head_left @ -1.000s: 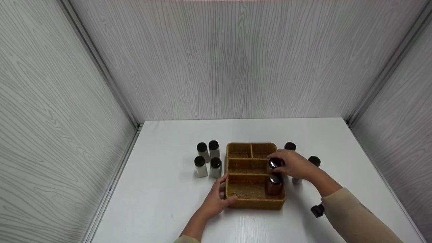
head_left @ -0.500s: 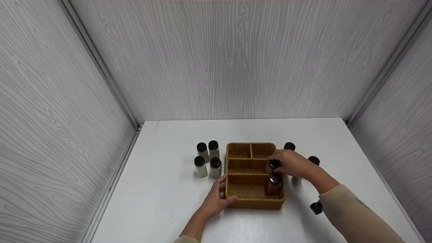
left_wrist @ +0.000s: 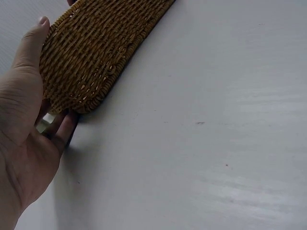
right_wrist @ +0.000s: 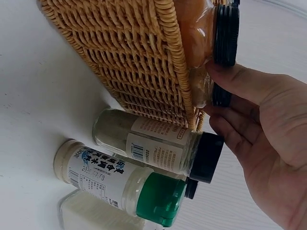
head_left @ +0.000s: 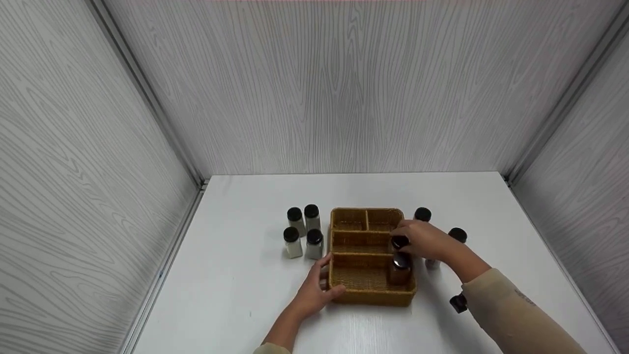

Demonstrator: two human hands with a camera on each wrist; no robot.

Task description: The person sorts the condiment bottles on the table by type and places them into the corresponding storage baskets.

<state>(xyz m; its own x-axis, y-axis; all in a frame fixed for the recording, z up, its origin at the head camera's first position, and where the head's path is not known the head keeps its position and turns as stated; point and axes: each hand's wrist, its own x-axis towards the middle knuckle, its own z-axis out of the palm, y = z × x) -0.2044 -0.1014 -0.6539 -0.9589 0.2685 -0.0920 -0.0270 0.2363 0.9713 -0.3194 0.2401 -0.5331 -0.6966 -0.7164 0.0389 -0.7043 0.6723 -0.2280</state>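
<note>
A brown wicker basket (head_left: 372, 297) with several compartments sits on the white table. My left hand (head_left: 310, 295) grips its front left corner, thumb on the front wall (left_wrist: 86, 57) and fingers along the left side. In the middle compartment, at the right end, my right hand (head_left: 423, 240) pinches a black-lidded spice jar (head_left: 400, 241) near its lid; the right wrist view shows thumb and fingers about this clear jar (right_wrist: 201, 86). Right in front of it, a second black-lidded jar (head_left: 400, 269) with orange-brown contents stands upright in the front compartment.
Left of the basket stand several black-lidded jars (head_left: 293, 243) with pale contents. More jars are on the right, partly hidden by my right arm: black-topped ones (head_left: 422, 214), (right_wrist: 158, 143) and a green-capped bottle (right_wrist: 105, 177). Pale grey panels (head_left: 334, 88) enclose the table.
My right hand has sunk slightly with the jar, whose lid now sits a little lower in the middle compartment. The left hand keeps its grip on the basket corner.
</note>
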